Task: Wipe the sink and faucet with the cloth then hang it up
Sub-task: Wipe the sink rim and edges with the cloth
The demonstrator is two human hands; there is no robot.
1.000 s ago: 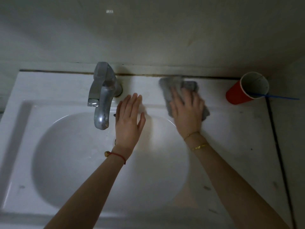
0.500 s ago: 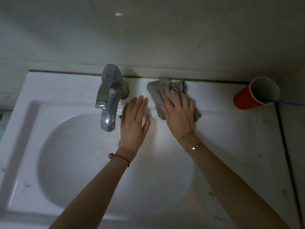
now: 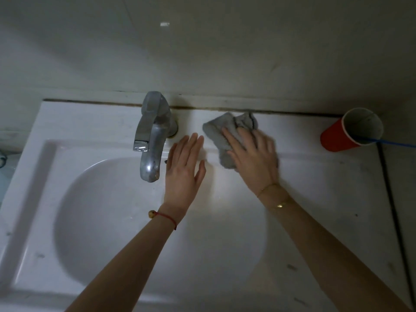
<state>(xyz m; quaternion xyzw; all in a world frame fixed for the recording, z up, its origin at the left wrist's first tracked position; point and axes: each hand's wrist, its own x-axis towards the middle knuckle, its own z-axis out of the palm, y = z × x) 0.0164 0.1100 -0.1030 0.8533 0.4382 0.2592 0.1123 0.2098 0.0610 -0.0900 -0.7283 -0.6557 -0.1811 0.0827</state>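
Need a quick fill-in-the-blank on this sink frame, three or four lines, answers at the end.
1. The right hand presses the grey ____ onto the sink ledge.
2. The cup at the back right corner is ____ on the outside.
3. The left hand, with straight fingers, lies just right of the metal ____.
4. The wrist with the red string belongs to the ____ hand.

Answers: cloth; red; faucet; left

No text, label, brand, number or sign can be read anywhere in the view.
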